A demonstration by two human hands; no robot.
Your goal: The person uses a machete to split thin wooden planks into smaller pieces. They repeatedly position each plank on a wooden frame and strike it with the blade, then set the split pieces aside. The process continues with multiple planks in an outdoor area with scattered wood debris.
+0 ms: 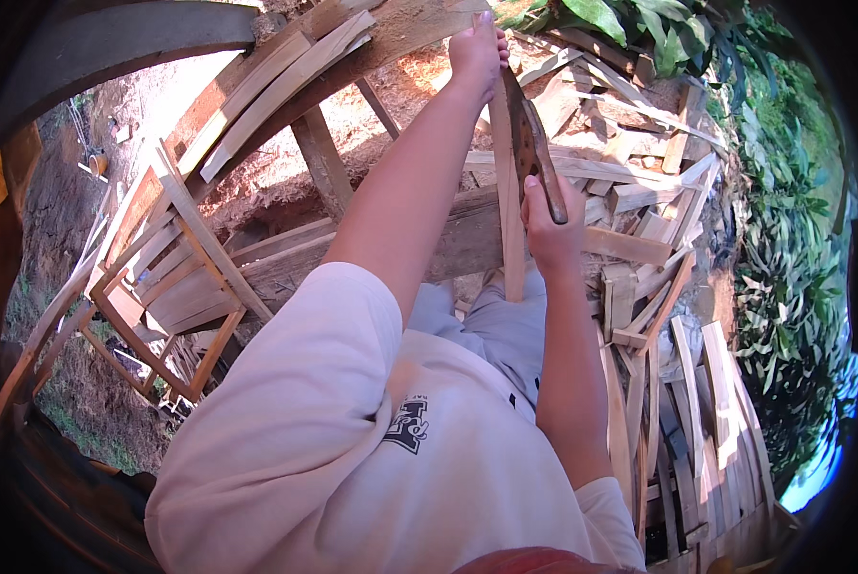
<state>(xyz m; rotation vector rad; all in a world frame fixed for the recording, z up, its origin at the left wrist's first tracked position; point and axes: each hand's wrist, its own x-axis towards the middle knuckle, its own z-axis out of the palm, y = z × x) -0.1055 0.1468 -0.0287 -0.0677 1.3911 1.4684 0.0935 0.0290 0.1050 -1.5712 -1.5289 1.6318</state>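
Observation:
My left hand (477, 59) is stretched far forward, its fingers closed round the far end of a narrow wooden strip (511, 230). The strip runs back toward my lap, its near end by my thighs. My right hand (554, 230) is wrapped round the brown wooden handle (541, 153) of what looks like a handsaw. Its dark, narrow blade (516, 110) lies along the strip's right side and reaches up to my left hand. Whether the teeth touch the wood cannot be made out.
Beneath the strip, a thick wooden beam (467, 234) crosses in front of me. Long boards (286, 91) lie at the upper left, above a wooden frame (176, 325). Scrap wood (639, 196) is heaped on the right, beside leafy plants (783, 239). Sawdust (391, 86) covers the ground ahead.

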